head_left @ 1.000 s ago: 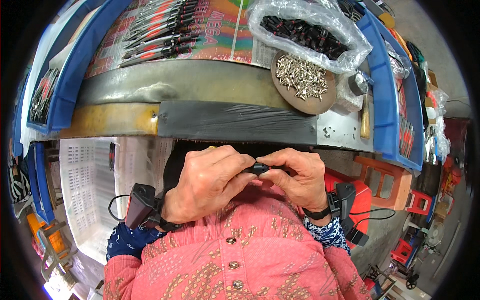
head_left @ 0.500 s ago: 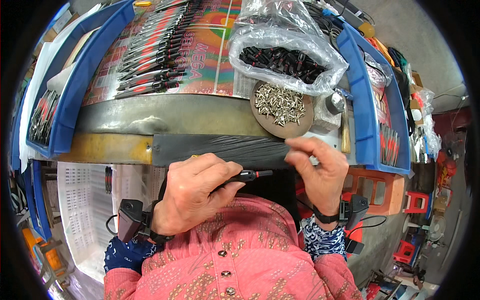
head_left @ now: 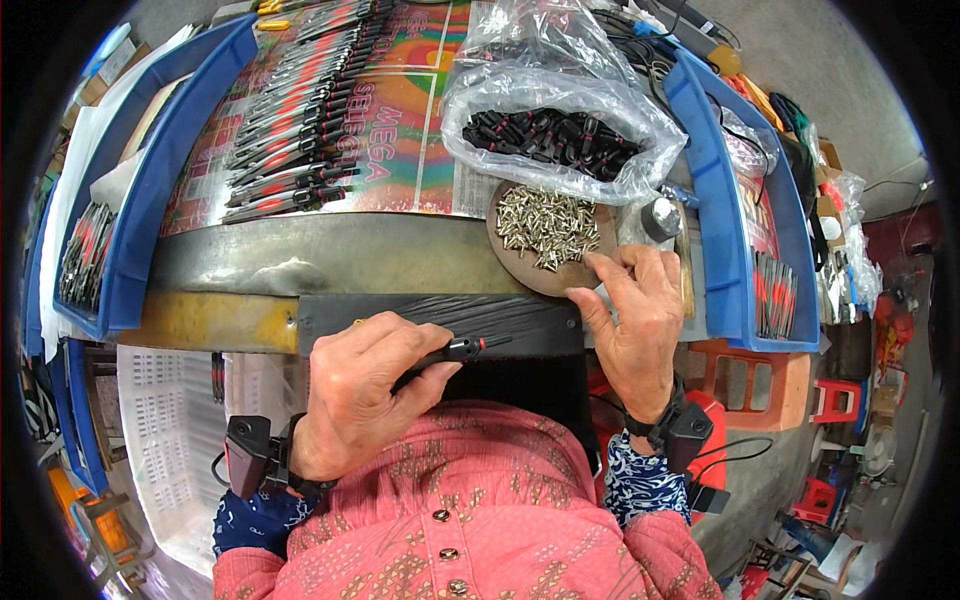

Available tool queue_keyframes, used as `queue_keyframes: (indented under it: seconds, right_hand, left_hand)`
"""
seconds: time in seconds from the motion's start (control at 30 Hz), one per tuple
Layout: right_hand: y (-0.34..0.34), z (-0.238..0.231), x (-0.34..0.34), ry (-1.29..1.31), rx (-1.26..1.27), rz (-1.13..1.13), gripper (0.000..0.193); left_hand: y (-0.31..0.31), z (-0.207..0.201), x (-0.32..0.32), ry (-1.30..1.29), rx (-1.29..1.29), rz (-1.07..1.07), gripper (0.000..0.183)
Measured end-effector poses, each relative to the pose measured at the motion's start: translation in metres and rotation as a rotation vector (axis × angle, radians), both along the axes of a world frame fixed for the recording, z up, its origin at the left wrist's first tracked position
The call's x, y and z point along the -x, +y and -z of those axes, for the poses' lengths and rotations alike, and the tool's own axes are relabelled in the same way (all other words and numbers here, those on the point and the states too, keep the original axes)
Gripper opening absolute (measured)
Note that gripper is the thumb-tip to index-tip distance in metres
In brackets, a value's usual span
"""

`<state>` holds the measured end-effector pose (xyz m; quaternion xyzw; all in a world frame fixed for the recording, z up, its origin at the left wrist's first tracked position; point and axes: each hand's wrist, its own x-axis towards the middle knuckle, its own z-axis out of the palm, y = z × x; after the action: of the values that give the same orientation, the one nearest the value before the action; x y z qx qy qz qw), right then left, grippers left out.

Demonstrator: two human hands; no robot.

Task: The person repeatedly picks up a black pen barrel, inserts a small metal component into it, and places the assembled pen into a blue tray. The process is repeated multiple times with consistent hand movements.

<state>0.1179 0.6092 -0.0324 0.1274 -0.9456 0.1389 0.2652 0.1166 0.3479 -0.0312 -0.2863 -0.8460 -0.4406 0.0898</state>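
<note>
My left hand (head_left: pixel 372 385) is closed around a black pen part (head_left: pixel 462 349) with a red band. A thin dark rod sticks out of its end toward the right, while the rest is hidden in my fingers. My right hand (head_left: pixel 636 325) is at the near right rim of a round brown dish (head_left: pixel 510 262). Its thumb and index finger are apart, and nothing shows between them. Small silvery metal pen tips (head_left: pixel 548 225) are heaped in that dish, just beyond the fingertips.
Behind the dish lies a clear plastic bag (head_left: pixel 660 140) of black pen parts (head_left: pixel 550 142). Rows of grey, red and black pens (head_left: pixel 300 130) cover the printed sheet at back left. Blue bins (head_left: pixel 185 150) flank the bench, and a white crate (head_left: pixel 165 450) stands below left.
My right hand has moved forward to the dish of metal tips. The left hand and its pen part have shifted slightly left. The rod's red section no longer shows as before.
</note>
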Motion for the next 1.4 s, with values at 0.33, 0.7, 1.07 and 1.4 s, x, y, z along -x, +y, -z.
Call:
queue_keyframes:
  seconds: [0.33,0.7,1.07,1.4]
  right_hand:
    - [0.0,-0.007,0.002,-0.071,0.101,-0.098,0.026]
    - [-0.005,-0.014,0.005,-0.225,0.288,-0.205,0.012]
    - [-0.052,-0.005,-0.022,-0.246,0.741,-0.455,0.01]
    - [-0.058,0.002,-0.027,-0.379,0.86,-0.462,0.009]
  left_hand:
    - [0.001,-0.003,-0.003,-0.004,-0.003,0.021,0.025]
    - [-0.001,-0.002,-0.01,0.013,-0.003,0.025,0.021]
    - [0.002,0.0,-0.017,0.047,0.004,0.049,0.023]
    - [0.003,-0.003,-0.02,0.086,0.025,0.061,0.027]
